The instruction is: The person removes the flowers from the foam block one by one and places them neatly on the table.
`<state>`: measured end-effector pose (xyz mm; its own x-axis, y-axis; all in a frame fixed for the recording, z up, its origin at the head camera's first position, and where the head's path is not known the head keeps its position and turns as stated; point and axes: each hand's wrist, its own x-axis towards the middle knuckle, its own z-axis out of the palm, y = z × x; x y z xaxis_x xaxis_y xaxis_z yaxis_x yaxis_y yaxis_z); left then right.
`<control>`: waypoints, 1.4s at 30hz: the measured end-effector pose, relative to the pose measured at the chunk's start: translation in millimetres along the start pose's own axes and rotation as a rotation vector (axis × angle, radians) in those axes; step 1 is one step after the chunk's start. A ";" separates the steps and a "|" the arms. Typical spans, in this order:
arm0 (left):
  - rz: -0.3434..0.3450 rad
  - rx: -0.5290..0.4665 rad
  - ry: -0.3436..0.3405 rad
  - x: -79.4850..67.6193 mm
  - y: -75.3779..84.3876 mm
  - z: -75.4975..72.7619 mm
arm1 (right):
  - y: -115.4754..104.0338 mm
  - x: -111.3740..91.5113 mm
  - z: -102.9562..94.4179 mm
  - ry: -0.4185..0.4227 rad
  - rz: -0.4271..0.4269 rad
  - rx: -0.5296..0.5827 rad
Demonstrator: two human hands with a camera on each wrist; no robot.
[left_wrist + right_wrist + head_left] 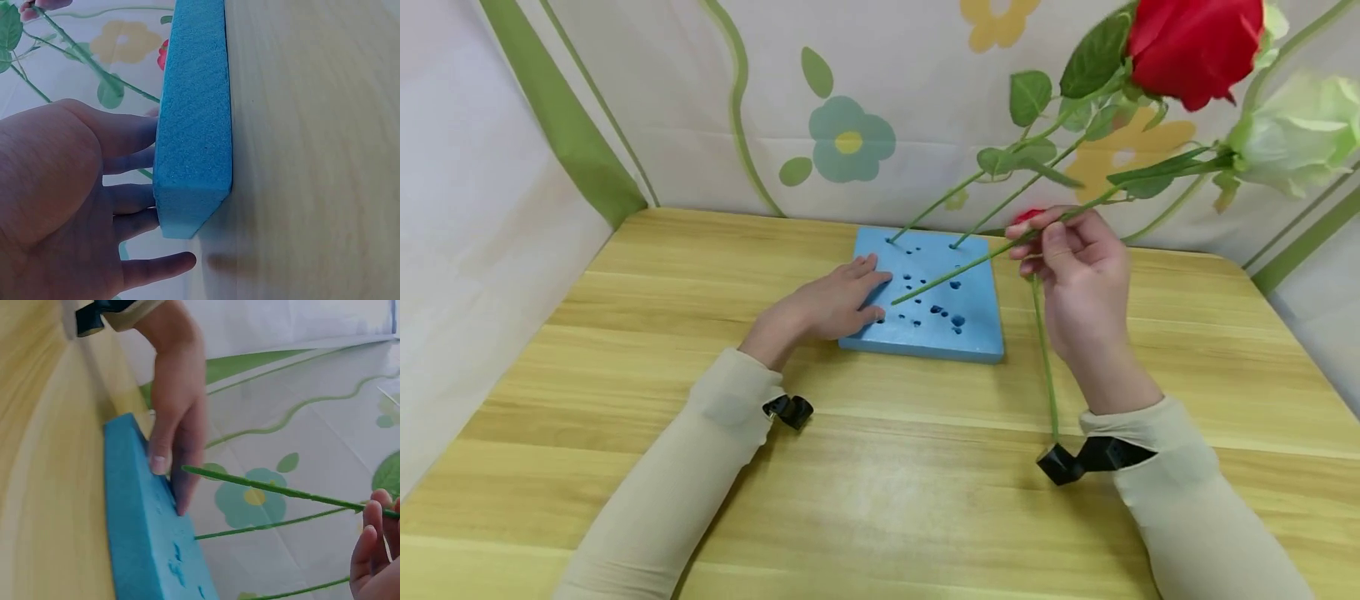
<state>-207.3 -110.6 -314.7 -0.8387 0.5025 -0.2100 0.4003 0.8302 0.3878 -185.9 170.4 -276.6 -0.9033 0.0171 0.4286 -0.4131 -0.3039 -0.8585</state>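
Observation:
A blue foam block with several holes lies on the table. My left hand rests on its left side, fingers spread and straight. In the left wrist view, the fingers reach over the block's edge. My right hand pinches the green stem of an artificial white rose. The stem's bare end hangs just above the block, pointing left; the right wrist view shows this end apart from the foam. Two other stems stand tilted in the block's back holes, one leading toward a red rose.
Another flower lies on the wooden table to the right, its red bloom and stem partly behind my right hand. A patterned cloth hangs behind the table. Upright flowers lean right over the block.

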 end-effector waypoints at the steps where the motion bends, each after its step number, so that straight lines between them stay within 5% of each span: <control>1: 0.000 0.001 0.000 0.1 -0.7 0.4 | -2.0 1.8 -2.4 0.031 0.006 0.025; 7: -0.004 0.000 -0.004 0.5 -4.6 1.4 | -12.8 13.2 -20.9 0.194 0.153 0.148; 12: 0.000 -0.002 -0.003 0.1 -6.7 2.7 | -18.2 22.9 -45.1 0.211 0.292 0.141; 18: 0.003 -0.007 -0.004 0.6 -6.6 1.3 | -29.8 31.3 -79.3 0.105 0.398 -0.139; 27: 0.009 -0.002 -0.001 0.1 -7.6 2.3 | -25.8 41.7 -117.4 -0.089 0.593 -0.835; 32: -0.001 -0.007 0.000 -2.0 -8.3 3.9 | -12.0 43.6 -129.7 -0.232 0.707 -0.923; 42: -0.004 -0.005 -0.015 -5.1 -2.6 -3.7 | 13.8 42.4 -143.1 -0.309 0.795 -0.912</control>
<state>-205.5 -116.3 -311.3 -0.8345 0.5030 -0.2249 0.3952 0.8309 0.3918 -246.4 303.3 -310.5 -0.9252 -0.1301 -0.3564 0.1939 0.6452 -0.7390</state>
